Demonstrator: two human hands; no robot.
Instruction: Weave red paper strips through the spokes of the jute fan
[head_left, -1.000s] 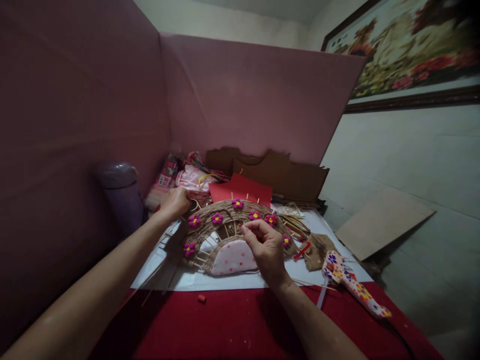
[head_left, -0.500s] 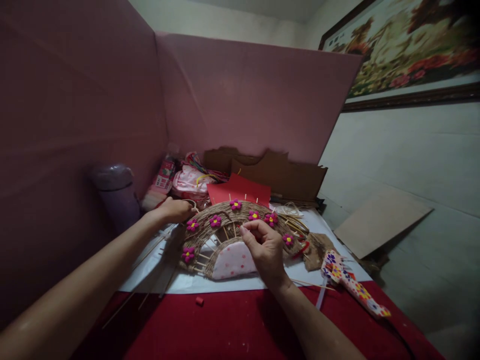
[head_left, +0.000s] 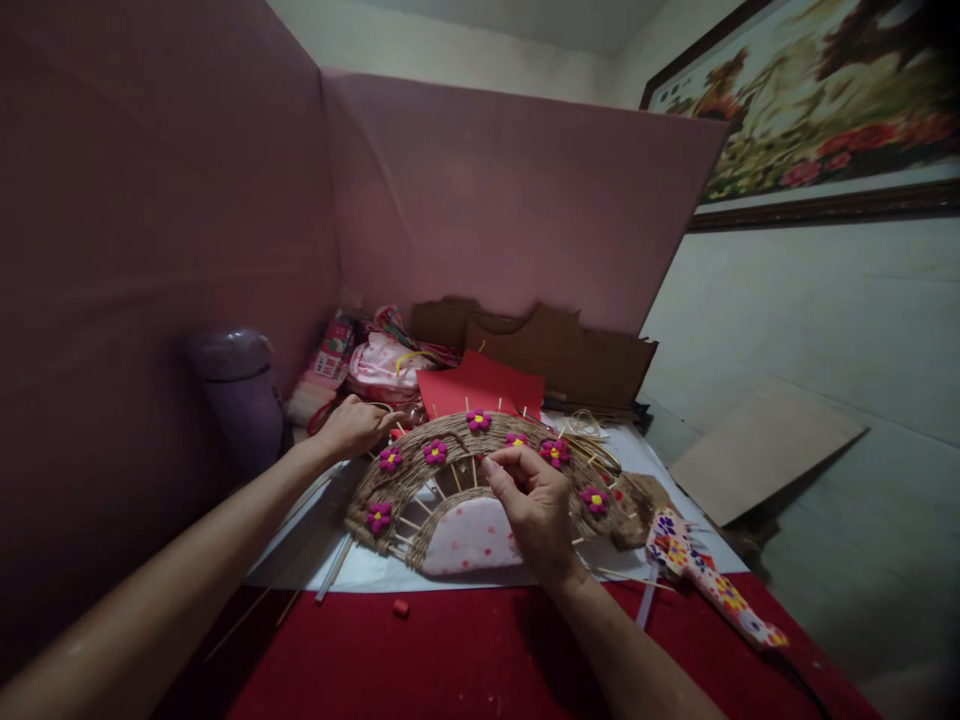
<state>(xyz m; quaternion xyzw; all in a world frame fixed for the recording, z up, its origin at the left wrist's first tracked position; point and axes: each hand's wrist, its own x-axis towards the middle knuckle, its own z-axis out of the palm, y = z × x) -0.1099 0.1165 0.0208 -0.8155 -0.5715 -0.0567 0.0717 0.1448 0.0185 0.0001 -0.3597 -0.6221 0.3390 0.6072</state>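
Observation:
A fan-shaped panel (head_left: 409,470) of brown twine woven over thin sticks lies before me, dotted with several purple felt flowers (head_left: 435,452) with yellow centres. A white cloth half-round (head_left: 472,535) with pink-red dots fills its lower middle. Over the panel's centre, my right hand (head_left: 536,505) pinches thumb and forefinger together by the inner twine edge; what lies between the tips is too small to make out. My left hand (head_left: 356,430) reaches past the panel's upper left edge, its fingers stretched toward the small things behind.
A hot glue gun (head_left: 712,580) in flowered wrapping lies at the right. A purple bottle (head_left: 236,395) stands at the left. Red paper (head_left: 484,385), pink dotted cloth (head_left: 390,362) and torn cardboard (head_left: 525,322) are at the back. A small red cylinder (head_left: 401,608) sits in front.
The panel has settled lower and flatter, its right side moving outward. My left hand has moved slightly right, with its fingers extending. My right hand keeps its pinch.

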